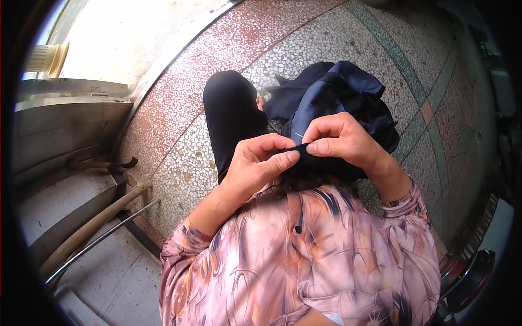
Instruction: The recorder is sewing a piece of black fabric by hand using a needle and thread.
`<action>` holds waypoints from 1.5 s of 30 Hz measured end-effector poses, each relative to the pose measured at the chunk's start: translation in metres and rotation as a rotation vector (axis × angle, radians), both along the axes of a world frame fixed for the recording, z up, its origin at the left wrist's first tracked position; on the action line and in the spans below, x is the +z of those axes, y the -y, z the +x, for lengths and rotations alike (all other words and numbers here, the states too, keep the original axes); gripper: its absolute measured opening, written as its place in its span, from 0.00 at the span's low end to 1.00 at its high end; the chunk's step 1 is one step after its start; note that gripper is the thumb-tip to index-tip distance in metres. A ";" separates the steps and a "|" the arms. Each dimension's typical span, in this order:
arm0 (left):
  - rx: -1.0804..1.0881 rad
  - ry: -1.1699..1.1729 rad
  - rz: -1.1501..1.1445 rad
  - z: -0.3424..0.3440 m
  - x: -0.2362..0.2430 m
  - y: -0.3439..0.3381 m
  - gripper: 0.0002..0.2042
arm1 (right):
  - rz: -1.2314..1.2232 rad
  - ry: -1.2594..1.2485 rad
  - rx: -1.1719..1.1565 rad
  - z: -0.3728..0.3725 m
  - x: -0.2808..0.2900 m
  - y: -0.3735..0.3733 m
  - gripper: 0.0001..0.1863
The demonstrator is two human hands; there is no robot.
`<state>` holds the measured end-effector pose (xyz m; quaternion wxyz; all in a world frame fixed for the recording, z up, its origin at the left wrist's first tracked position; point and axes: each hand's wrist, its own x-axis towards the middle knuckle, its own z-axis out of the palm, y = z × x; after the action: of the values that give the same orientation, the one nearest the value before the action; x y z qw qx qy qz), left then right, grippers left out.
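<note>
A dark navy garment (348, 95) with a smoother blue lining lies bunched over my right leg. Between my hands, a folded edge of its cloth is pulled taut. My left hand (262, 158) pinches this fold with thumb and forefinger. From the other side, my right hand (345, 142) is closed on the same fold, its thumb and forefinger almost meeting the left fingertips. A thin, bright sewing needle (299, 135) pokes out beside my right forefinger; whether those fingers also grip it is hard to tell.
Speckled terrazzo floor (185, 163) spreads ahead, crossed by green bands. On the left, a wooden handle (98, 228) and a metal rod (103, 240) lie across a grey step-like surface (122, 277). A bright doorway (141, 32) opens at the upper left. Dark objects line the right edge.
</note>
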<state>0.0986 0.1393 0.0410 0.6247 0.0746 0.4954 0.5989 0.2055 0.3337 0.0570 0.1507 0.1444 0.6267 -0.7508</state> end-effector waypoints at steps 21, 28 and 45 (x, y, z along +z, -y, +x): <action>0.218 0.281 0.242 0.002 -0.008 0.031 0.04 | 0.274 -0.218 -0.236 -0.004 0.038 0.005 0.20; 0.237 0.369 0.236 0.002 -0.012 0.027 0.05 | 0.417 -0.237 0.013 0.005 0.052 0.020 0.04; 0.234 0.379 0.259 0.001 -0.012 0.029 0.05 | 0.676 -0.481 0.035 0.001 0.042 0.019 0.10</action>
<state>0.0991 0.1098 0.0295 0.6180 -0.0173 0.2939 0.7290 0.2065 0.3147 0.0992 -0.0433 -0.0046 0.8576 -0.5124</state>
